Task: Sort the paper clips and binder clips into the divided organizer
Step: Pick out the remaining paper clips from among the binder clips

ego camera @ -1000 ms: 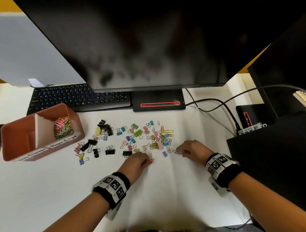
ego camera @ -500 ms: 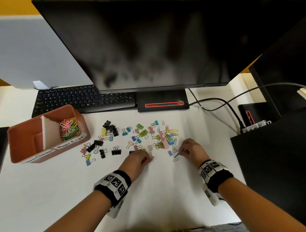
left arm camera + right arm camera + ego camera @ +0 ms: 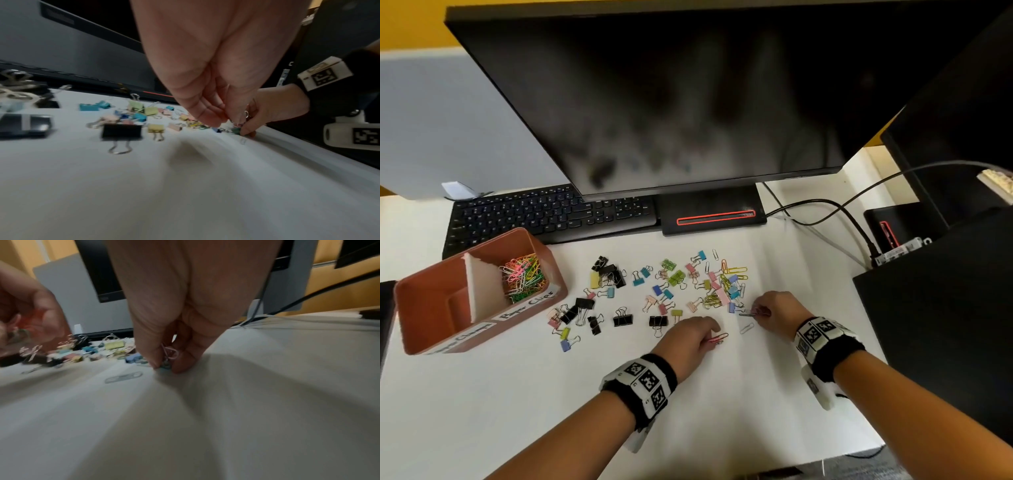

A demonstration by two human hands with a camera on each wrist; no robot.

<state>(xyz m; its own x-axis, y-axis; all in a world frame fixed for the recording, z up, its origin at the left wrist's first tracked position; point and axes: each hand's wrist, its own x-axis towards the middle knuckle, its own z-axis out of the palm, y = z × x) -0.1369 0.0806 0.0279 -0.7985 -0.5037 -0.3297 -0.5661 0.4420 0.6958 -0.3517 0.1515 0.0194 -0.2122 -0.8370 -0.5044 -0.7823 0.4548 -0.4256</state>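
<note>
A scatter of coloured and black binder clips mixed with paper clips lies on the white desk in front of the monitor. The terracotta organizer stands at the left; its right compartment holds a heap of coloured paper clips. My left hand pinches red and pink paper clips just below the scatter. My right hand pinches a small bunch of paper clips at the scatter's right edge, fingertips touching the desk. A white paper clip lies loose between the hands.
A black keyboard and the monitor base sit behind the scatter. Cables run to a black device at the right. A large black box fills the right side. White desk surface spreads in front.
My right hand has drawn slightly towards me and left with its paper clips, leaving a white clip on the desk. The left hand has held its place and its clips.
</note>
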